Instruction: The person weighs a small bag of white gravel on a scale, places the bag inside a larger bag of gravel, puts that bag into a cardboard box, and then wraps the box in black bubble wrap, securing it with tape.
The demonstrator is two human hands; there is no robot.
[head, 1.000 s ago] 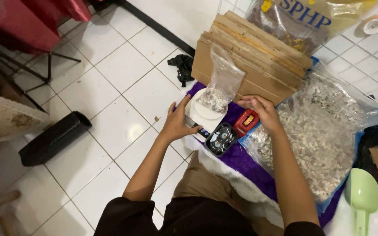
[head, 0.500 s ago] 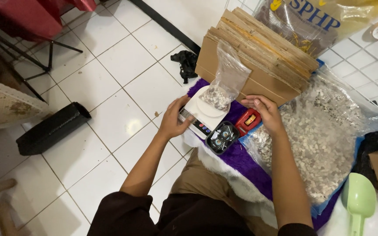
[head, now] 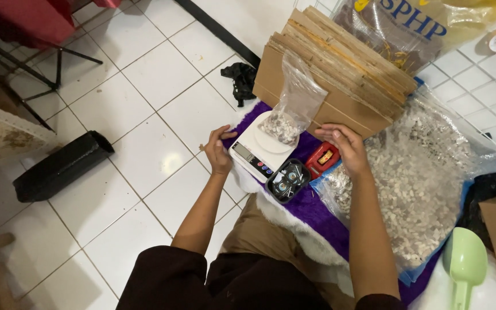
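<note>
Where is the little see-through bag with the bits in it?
The small clear bag stands on the white scale, mid-frame in the head view, between both hands and just in front of the stacked cardboard.

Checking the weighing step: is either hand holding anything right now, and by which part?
Nothing is gripped. The left hand touches the left edge of the white scale; the right hand hovers open beside the small bag standing on it.
</note>
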